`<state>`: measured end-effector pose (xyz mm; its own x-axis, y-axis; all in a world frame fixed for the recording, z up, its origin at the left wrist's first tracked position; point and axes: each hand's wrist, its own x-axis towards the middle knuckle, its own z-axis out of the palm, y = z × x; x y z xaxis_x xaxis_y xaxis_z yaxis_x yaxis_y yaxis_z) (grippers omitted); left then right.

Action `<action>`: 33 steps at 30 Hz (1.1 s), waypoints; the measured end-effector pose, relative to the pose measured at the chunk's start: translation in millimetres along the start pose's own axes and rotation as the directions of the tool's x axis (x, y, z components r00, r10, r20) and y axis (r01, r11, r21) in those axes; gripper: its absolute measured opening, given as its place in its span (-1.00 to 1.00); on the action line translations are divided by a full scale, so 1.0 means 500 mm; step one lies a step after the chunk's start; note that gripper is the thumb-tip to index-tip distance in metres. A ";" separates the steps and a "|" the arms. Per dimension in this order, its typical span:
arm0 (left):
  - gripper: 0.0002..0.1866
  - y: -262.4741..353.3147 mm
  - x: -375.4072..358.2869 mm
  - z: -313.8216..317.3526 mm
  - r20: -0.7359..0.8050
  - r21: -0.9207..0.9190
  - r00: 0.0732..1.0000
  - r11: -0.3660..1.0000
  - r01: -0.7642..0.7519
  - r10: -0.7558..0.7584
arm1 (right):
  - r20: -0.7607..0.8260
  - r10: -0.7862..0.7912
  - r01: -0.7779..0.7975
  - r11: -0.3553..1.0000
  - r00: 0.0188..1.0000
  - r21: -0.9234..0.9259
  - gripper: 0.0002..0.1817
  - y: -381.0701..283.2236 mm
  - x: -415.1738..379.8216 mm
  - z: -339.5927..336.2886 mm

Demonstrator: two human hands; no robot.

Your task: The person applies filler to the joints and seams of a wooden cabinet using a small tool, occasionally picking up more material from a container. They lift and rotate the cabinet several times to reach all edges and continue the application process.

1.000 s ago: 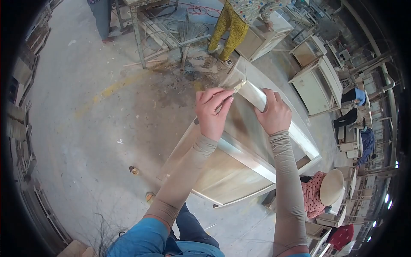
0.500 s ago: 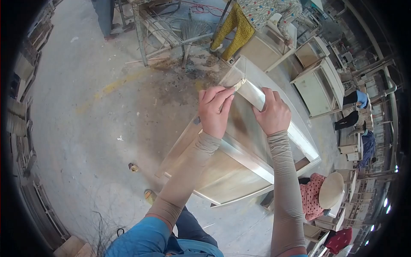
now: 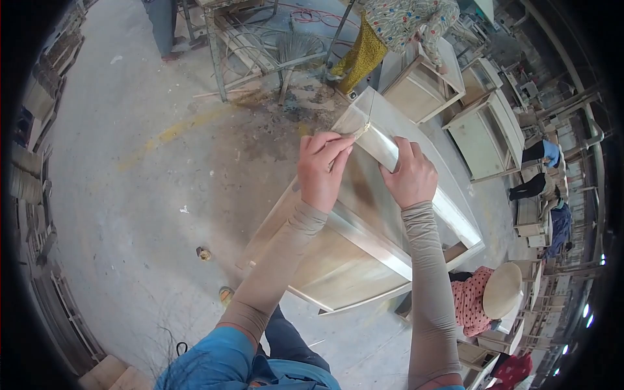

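A wooden cabinet frame (image 3: 374, 244) with pale panels and whitish rails stands tilted in front of me. My left hand (image 3: 320, 170) pinches a small, pale yellowish piece (image 3: 362, 132) between thumb and fingers, its tip right at the corner joint of the top rail (image 3: 378, 148). What this piece is, I cannot tell. To the right, my right hand (image 3: 414, 172) is closed over the same rail, thumb on the inner side and fingers over the outer edge. Both forearms wear tan sleeves, and the left one hides part of the cabinet's side.
Behind the cabinet, a person in yellow patterned trousers (image 3: 361, 58) handles another wooden cabinet (image 3: 422, 88). More cabinets (image 3: 484, 140) line the right, with a person in a pale hat (image 3: 502, 289) nearby. A metal stand (image 3: 218, 58) and wire bundle (image 3: 296, 49) stand at the back left.
My left hand has shifted slightly left and down along the corner, still pinching the small piece. My right hand keeps its grip. At the back, the other person's cabinet has turned.
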<state>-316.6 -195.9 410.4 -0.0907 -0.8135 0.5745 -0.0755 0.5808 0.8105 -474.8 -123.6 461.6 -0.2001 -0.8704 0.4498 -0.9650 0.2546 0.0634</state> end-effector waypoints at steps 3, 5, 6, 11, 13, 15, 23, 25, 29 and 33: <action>-0.73 -0.005 -0.003 -0.006 0.036 0.005 0.999 1.000 -0.018 0.018 | 0.006 0.001 -0.001 1.000 1.000 -0.011 -0.42 -0.002 0.001 -0.002; -0.73 -0.009 -0.006 -0.011 0.049 -0.015 0.998 0.999 -0.034 0.035 | 0.006 0.004 -0.004 1.000 1.000 -0.011 -0.42 -0.003 0.001 -0.004; -0.73 -0.009 -0.006 -0.015 0.054 -0.024 0.998 0.999 -0.041 0.042 | 0.003 0.005 -0.005 1.000 1.000 -0.005 -0.42 -0.003 0.001 -0.002; -0.75 -0.009 -0.001 -0.016 0.035 0.001 0.998 0.999 -0.043 0.043 | 0.008 0.007 -0.007 1.000 1.000 -0.007 -0.45 -0.005 0.000 -0.003; -0.74 -0.013 -0.007 -0.020 0.047 -0.019 0.998 0.999 -0.050 0.051 | 0.008 0.011 -0.011 1.000 1.000 0.000 -0.50 -0.013 0.002 -0.009; -0.74 -0.014 -0.014 -0.028 0.037 -0.030 0.998 0.999 -0.043 0.044 | 0.012 0.016 -0.016 1.000 1.000 0.006 -0.49 -0.014 0.001 -0.009; -0.73 -0.022 -0.009 -0.021 -0.029 0.056 0.996 0.995 -0.086 0.087 | 0.000 -0.004 0.004 1.000 1.000 -0.025 -0.39 -0.012 0.000 -0.005; -0.71 -0.023 -0.011 -0.016 -0.021 0.086 0.995 0.991 -0.098 0.100 | 0.012 0.002 -0.001 0.999 1.000 -0.039 -0.38 -0.013 0.000 -0.006; -0.69 -0.017 -0.016 -0.016 0.007 0.176 0.994 0.978 -0.108 0.108 | 0.014 0.005 -0.004 1.000 1.000 -0.029 -0.37 -0.012 -0.001 -0.004; -0.70 -0.015 -0.019 -0.029 0.032 0.241 0.992 0.962 -0.125 0.121 | 0.014 0.007 -0.007 1.000 1.000 -0.025 -0.37 -0.009 0.000 -0.002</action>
<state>-300.6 -193.1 400.3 -0.1314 -0.7359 0.6642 -0.3007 0.6680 0.6806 -470.3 -124.0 462.3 -0.2092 -0.8744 0.4378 -0.9591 0.2708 0.0827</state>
